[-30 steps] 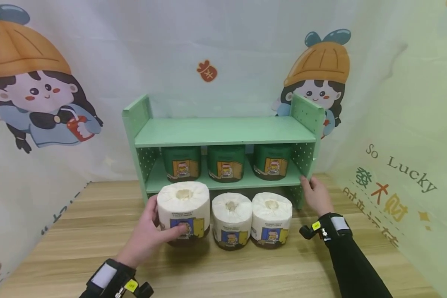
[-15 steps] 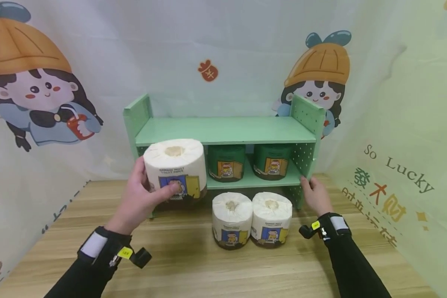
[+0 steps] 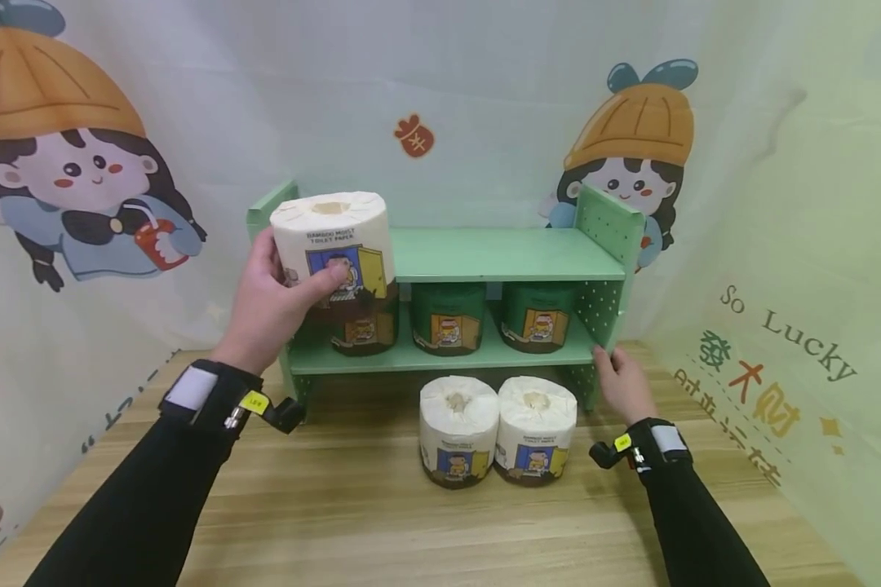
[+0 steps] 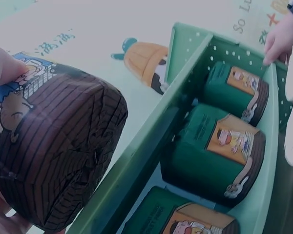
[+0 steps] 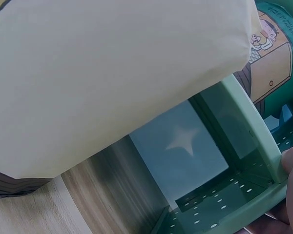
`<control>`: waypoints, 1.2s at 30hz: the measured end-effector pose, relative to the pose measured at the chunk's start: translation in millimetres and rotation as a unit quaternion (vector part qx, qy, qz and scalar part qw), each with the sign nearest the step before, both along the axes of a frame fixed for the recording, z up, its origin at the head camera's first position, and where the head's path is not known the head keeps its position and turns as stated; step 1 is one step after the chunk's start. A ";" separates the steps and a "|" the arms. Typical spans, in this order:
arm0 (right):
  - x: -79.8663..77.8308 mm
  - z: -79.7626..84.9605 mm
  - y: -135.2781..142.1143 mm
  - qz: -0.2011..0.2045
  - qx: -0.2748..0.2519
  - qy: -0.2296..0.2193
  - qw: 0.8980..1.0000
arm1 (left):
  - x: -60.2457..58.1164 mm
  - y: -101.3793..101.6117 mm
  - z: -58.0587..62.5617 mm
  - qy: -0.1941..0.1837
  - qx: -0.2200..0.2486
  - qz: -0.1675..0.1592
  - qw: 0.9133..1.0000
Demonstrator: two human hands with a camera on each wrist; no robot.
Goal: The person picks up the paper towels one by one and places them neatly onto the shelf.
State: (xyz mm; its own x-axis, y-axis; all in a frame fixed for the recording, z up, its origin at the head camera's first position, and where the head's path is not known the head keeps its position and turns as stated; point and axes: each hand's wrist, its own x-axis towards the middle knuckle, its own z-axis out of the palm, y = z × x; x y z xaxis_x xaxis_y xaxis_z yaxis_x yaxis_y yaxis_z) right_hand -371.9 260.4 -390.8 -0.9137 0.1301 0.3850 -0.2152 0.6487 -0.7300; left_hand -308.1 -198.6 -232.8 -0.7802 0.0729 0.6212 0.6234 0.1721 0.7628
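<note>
My left hand [image 3: 267, 297] grips a white toilet paper roll [image 3: 332, 244] by its side, thumb across the printed front. The roll hangs in front of the left end of the green shelf unit's [image 3: 499, 253] top board; its brown striped underside [image 4: 63, 151] shows in the left wrist view. My right hand [image 3: 624, 387] pinches the shelf's right upright at the middle board's height. On that board stand green-wrapped rolls [image 3: 448, 318], the left one partly hidden behind the held roll. Two more white rolls, one [image 3: 458, 432] beside the other [image 3: 536, 432], stand upright on the table before the shelf.
The wooden table [image 3: 382, 530] spreads under the shelf and toward me. A printed curtain [image 3: 477, 98] hangs close behind the shelf and along both sides. In the right wrist view a white roll [image 5: 117, 73] fills much of the foreground.
My left hand has raised the white roll from near the table up to the top board's height, drifting slightly left. My right hand stays at the shelf's upright.
</note>
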 end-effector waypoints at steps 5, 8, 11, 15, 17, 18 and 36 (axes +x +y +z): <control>-1.6 -1.6 1.3 -0.002 0.006 0.007 1.000 | -11.0 -1.4 5.5 -0.015 -0.019 0.034 0.999; -2.0 -1.4 1.7 0.000 0.005 0.013 1.000 | -16.5 -1.2 8.0 -0.018 -0.028 0.054 0.998; -2.0 -0.8 1.8 -0.001 0.004 0.018 1.000 | -21.7 0.2 10.1 -0.017 -0.036 0.073 0.997; -2.3 -0.7 1.8 -0.002 0.003 0.019 1.000 | -26.5 2.2 11.8 -0.023 -0.039 0.094 0.995; -2.0 -0.9 1.5 -0.001 0.003 0.017 1.000 | -27.7 3.0 12.5 -0.036 -0.031 0.101 0.994; -1.8 -1.0 1.1 0.000 0.002 0.015 1.000 | -28.2 3.3 12.6 -0.043 -0.026 0.103 0.993; -0.9 -1.9 1.5 0.001 0.007 0.012 1.000 | -48.2 17.5 18.3 -0.004 -0.110 0.227 0.968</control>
